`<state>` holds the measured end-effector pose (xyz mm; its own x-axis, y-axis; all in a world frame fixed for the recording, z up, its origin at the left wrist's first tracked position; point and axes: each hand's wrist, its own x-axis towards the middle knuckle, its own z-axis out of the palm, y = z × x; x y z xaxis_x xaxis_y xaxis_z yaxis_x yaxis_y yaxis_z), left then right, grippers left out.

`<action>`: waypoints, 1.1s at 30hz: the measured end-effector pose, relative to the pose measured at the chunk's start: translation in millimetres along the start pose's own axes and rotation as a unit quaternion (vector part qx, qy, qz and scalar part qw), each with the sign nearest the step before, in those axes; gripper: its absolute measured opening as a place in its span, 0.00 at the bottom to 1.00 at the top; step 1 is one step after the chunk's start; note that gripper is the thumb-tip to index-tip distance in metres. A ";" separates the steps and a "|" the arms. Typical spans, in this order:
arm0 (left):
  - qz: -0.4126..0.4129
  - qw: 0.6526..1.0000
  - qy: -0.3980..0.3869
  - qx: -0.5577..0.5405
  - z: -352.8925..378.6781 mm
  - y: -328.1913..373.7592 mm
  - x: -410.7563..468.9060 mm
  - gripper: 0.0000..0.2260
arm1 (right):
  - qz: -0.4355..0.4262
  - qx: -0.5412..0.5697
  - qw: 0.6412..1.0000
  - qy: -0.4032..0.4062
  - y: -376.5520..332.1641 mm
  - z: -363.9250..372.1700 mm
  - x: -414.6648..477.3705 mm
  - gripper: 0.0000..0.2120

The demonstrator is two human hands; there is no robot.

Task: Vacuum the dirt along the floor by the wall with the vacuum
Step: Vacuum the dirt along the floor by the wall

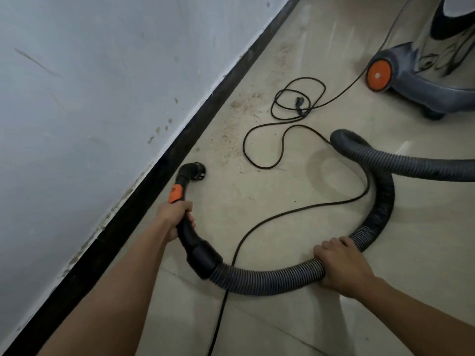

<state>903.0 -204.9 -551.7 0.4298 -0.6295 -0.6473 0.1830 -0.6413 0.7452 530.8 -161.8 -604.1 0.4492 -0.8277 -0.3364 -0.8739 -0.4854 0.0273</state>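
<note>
Left grip: your left grip [177,217] is wrapped tight round the black pipe [185,233], just under its orange part.
Right grip: your right grip [341,265] is wrapped round the grey hose [270,281], further back and low over the floor [295,240].
Nozzle: the nozzle [194,170] sits at the far end of the pipe, down low, just beside the black strip [154,176] at the foot of the wall [90,86]. You cannot tell if it touches the floor.
Dirt: the dirt [226,140] lies on the floor near the black strip. It starts just past the nozzle and goes on away from you.
Which way: the dirt is a long thin patch that runs the same way as the wall. So the push should go straight ahead along the strip, not sideways.
Nearer hand: your left grip is on the wall side and closer to the dirt, so it should steer. Your right grip should feed the hose.
Cord: the cord [243,147] lies in loops right beside the dirt, between it and the hose.
Plug: a plug [299,107] lies on the floor inside the loops, so the vacuum [437,60] may have no power.
Vacuum: it stands well apart, far to your right.
Watch out: the nozzle could catch the near cord loop.
</note>
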 end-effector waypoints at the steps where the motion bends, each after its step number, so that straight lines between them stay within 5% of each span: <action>1: 0.000 1.000 0.011 -0.004 -4.5 1.5 2.4 0.07 | 0.017 -0.004 1.000 0.014 8.7 -2.5 -1.1 0.19; 8: -0.003 0.985 -0.099 0.139 51.1 0.2 -44.9 0.04 | 0.009 -0.035 0.999 -0.012 19.2 5.4 -23.8 0.22; 14: 0.019 0.978 -0.040 0.205 25.2 12.8 -45.8 0.07 | -0.006 -0.025 1.000 -0.011 4.5 1.2 -31.6 0.23; 18: 0.033 0.954 -0.086 0.284 42.0 2.0 -72.4 0.06 | -0.029 -0.042 0.997 -0.064 0.2 1.1 -32.6 0.26; 33: 0.043 0.931 -0.209 0.295 96.9 -7.2 -92.0 0.05 | -0.011 -0.075 0.990 -0.121 22.0 6.1 -59.0 0.27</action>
<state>776.5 -184.8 -513.0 0.0154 -0.7269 -0.6866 -0.4065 -0.6319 0.6599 483.9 -121.9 -589.4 0.3943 -0.7337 -0.5533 -0.8192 -0.5535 0.1502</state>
